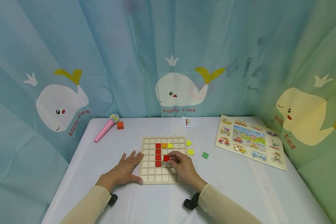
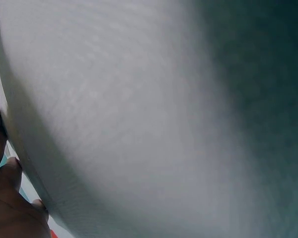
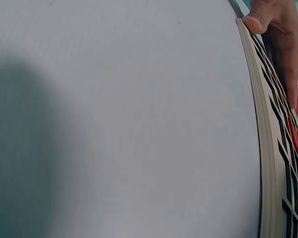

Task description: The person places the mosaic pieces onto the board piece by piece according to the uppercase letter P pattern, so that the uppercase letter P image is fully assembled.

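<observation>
R hand (image 1: 182, 166) pinches red tile (image 1: 166, 158) by its R side, fingertips closed on it, over board's (image 1: 151, 171) middle. Tile's prob. light, stiff, maybe slick; best taken by opp. edges. L hand (image 1: 126, 169), fingers spread, grips nothing, touches board's L edge; board looks rigid, so rim's prob. a fair hold. Green tile (image 1: 205, 155): R of board.

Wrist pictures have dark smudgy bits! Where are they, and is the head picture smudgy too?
Left wrist: a blurry, dark green patch down the right side, cause unclear; right wrist: a soft dark patch at the left, with the board slanting at the right; head: no, bright and clear, even the red square in the right hand.
</observation>
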Tool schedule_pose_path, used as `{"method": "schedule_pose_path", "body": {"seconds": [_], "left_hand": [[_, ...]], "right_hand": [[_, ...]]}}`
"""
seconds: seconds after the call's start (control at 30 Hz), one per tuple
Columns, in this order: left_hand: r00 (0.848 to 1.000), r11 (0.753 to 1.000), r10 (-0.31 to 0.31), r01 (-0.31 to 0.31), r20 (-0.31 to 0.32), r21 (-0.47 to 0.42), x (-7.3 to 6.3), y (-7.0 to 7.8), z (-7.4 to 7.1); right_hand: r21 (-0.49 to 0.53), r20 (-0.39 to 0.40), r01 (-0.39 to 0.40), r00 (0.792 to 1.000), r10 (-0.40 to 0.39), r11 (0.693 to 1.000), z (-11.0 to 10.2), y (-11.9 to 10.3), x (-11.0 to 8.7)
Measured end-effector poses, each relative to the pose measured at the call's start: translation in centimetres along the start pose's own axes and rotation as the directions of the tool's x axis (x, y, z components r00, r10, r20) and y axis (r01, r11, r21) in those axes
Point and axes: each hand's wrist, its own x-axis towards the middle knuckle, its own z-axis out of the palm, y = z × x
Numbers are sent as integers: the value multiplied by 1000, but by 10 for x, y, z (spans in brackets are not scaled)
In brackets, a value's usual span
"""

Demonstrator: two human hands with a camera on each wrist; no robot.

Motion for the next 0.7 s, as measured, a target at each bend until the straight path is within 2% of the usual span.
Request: {"method": "schedule_pose_path", "body": {"seconds": [0.53, 0.7], "left_hand": [[1000, 1000, 10, -10, 2, 3, 1, -2, 1], [1000, 1000, 15, -15, 1, 4, 1, -3, 1]], "right_hand": [[-55, 94, -20, 995, 25, 998, 19, 0, -7], [-132, 144, 3, 989, 16, 991, 22, -4, -8]]}}
